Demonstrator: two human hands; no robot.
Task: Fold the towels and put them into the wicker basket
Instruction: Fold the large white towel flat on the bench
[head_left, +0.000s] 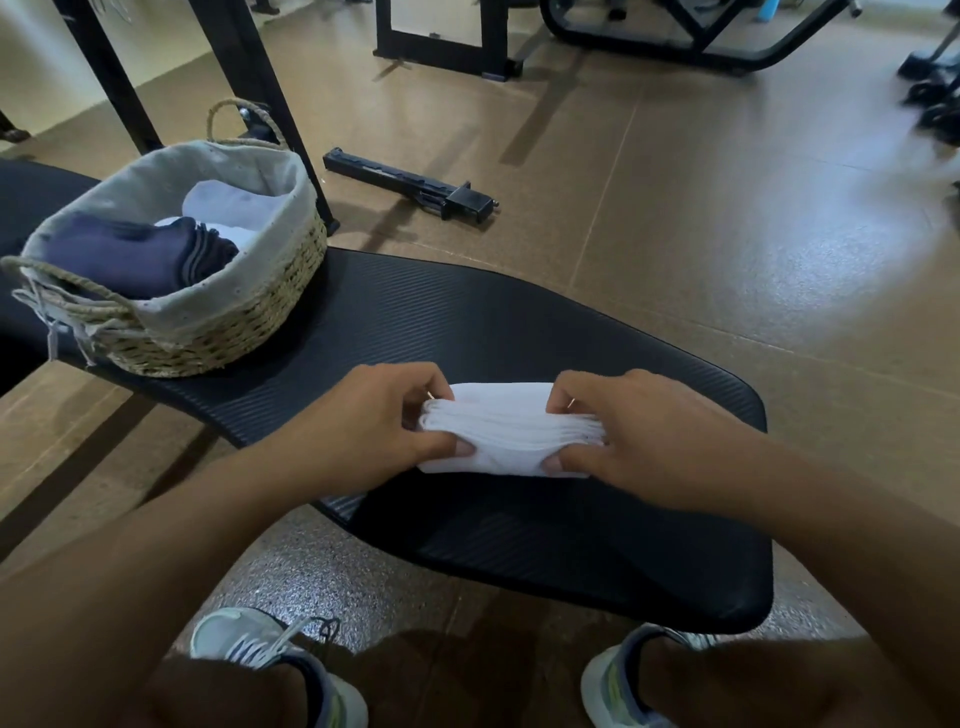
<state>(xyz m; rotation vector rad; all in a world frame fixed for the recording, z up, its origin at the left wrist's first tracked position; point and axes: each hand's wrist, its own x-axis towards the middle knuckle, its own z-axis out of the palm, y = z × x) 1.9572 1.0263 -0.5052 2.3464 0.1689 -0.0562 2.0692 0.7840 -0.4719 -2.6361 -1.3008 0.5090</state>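
I have the folded white terry towel (511, 430) between both hands, low over the near end of the black ribbed padded bench (519, 322); whether its underside rests on the pad or hangs just clear of it I cannot tell. My left hand (379, 415) grips the towel's left end, thumb along the near edge and fingers curled over the far one; my right hand (631, 426) grips the right end the same way, so neither hand is slack and neither is empty. The towel's layered edges face me, stacked in tidy lines; to my eye the folding is finished and what remains is the carry.

The towel's long axis runs left to right, straight across from one hand to the other. The round woven wicker basket with its pale cloth liner (218, 322) stands on the bench away to my left and farther from me, well apart from the towel; my left hand is the nearer of the two. Inside it a folded dark navy towel (140, 254) lies toward the near side and a folded white towel (228, 210) toward the far side.

So the move, as I judge it, goes leftward and away; the bundle may have to turn to suit the space left beside the towels already there; the risk is that the layers fan apart if one hand lets go early.
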